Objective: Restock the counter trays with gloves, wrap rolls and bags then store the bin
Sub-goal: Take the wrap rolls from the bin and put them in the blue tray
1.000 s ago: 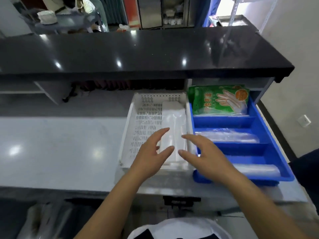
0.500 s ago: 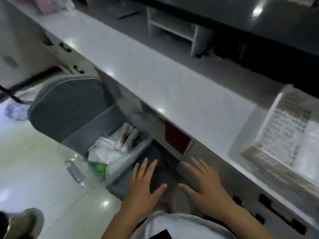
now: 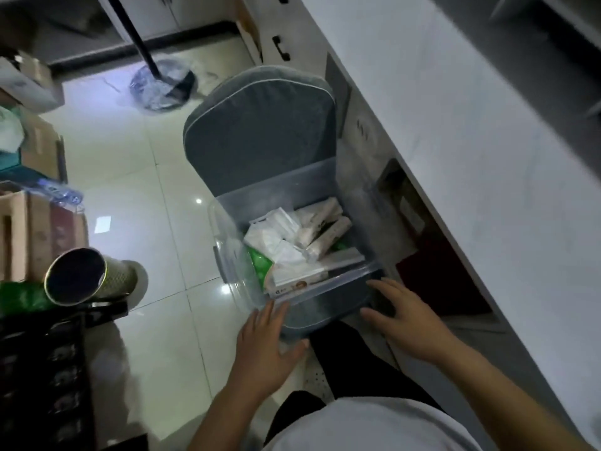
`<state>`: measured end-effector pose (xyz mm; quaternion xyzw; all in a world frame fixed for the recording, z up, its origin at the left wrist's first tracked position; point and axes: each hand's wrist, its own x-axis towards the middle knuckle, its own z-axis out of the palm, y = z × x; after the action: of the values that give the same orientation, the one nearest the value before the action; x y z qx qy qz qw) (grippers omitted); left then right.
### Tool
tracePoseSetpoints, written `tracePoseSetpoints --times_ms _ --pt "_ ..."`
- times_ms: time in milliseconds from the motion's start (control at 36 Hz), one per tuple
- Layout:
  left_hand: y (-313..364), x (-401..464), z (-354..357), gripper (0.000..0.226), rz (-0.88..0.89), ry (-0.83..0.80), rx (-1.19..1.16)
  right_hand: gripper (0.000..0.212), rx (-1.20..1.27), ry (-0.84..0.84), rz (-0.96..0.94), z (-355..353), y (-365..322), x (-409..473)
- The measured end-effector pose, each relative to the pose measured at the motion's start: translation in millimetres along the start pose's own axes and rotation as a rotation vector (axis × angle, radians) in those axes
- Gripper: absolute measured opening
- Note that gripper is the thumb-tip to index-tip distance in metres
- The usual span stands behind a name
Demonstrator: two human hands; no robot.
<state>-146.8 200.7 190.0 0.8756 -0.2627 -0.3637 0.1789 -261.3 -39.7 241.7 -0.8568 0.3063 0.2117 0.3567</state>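
Both hands are spread wide with straight fingers: the left hand [image 3: 264, 345] and the right hand [image 3: 401, 315] seem to touch the near end of the clear plastic storage bin [image 3: 234, 255] holding white packets.

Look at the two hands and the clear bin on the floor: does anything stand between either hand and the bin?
Nothing visible does. The left hand and right hand reach with open fingers toward the near edge of the clear bin; its grey lid stands open at the far side.
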Motion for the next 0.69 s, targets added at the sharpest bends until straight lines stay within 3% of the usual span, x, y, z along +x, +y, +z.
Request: tracePoseSetpoints --times_ms 167,250,361,472,528,694 --pt "-1 42 -39 0.076 -0.191 -0.04 -0.069 0.056 0.058 -0.075 -0.033 -24 -15 100" --pt "-2 70 -48 0.075 -0.26 -0.139 -0.097 0.054 0.065 -0.111 -0.04 -21 -17 143" --pt "-4 114 -46 0.075 -0.323 -0.254 -0.099 0.05 -0.009 -0.24 0.029 7 -5 190" --pt "-9 167 -36 0.053 -0.367 -0.291 -0.135 0.047 -0.14 -0.416 0.063 39 12 224" --pt "-13 191 -29 0.062 -0.394 -0.29 -0.131 0.051 -0.184 -0.462 0.068 50 18 236" --pt "-26 247 1 0.06 -0.436 -0.303 -0.182 0.047 -0.281 -0.404 0.025 73 42 261"
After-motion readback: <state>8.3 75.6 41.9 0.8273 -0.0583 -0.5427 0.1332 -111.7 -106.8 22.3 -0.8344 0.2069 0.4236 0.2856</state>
